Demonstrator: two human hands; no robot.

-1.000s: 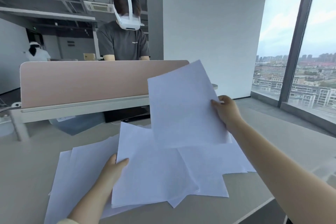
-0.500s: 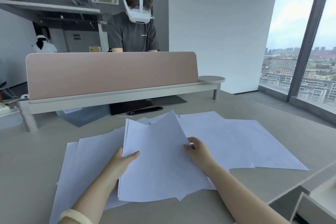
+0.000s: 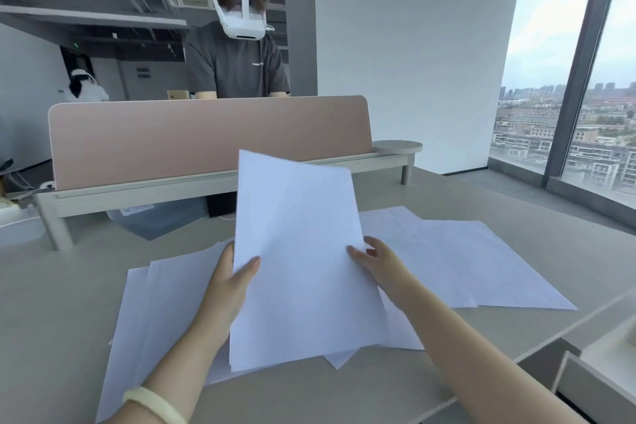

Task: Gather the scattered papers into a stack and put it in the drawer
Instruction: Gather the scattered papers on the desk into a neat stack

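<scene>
Loose sheets (image 3: 161,313) are lying fanned and overlapping on the desk (image 3: 51,303) at the left, partly under the left forearm, which is wearing a pale bracelet (image 3: 155,403). The left hand (image 3: 225,289) is pinching the left edge of the stack (image 3: 303,268), thumb lying on the front face and fingers hidden behind. The stack is standing tilted between both hands, its top leaning away toward the partition (image 3: 206,138) and its bottom edge sitting low over the sheets below. It is looking white, blank and slightly uneven, with corners showing out of line at the top. The right hand (image 3: 378,267) is gripping the right edge, thumb in front and fingers curling behind. More sheets (image 3: 481,268) are lying flat further right. A drawer (image 3: 578,385) is showing at the lower right corner.
</scene>
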